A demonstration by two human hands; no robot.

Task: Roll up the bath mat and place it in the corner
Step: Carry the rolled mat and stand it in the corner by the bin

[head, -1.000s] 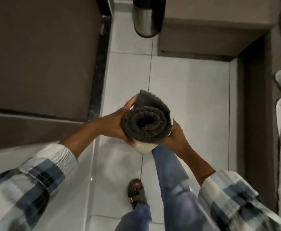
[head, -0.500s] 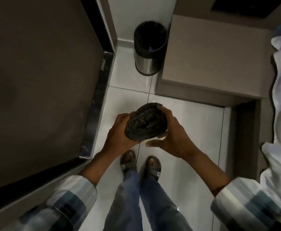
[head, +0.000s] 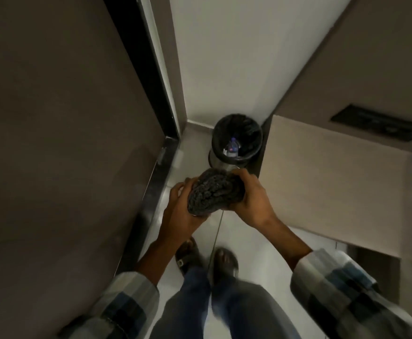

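Softness rules here: our left hand (head: pixel 183 211) and right hand (head: pixel 251 199) clasp the dark grey rolled bath mat (head: pixel 213 192) by its flanks, keeping it from unrolling.

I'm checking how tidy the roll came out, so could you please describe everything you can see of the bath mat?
The bath mat is dark grey with a nubby, looped pile, rolled into a thick bundle. It is seen end-on, the end looking squashed rather than round. It is held in the air above the pale tiled floor, in front of the waste bin. The left hand cups its lower left side and the right hand grips its right side. Motion blur hides finer detail.
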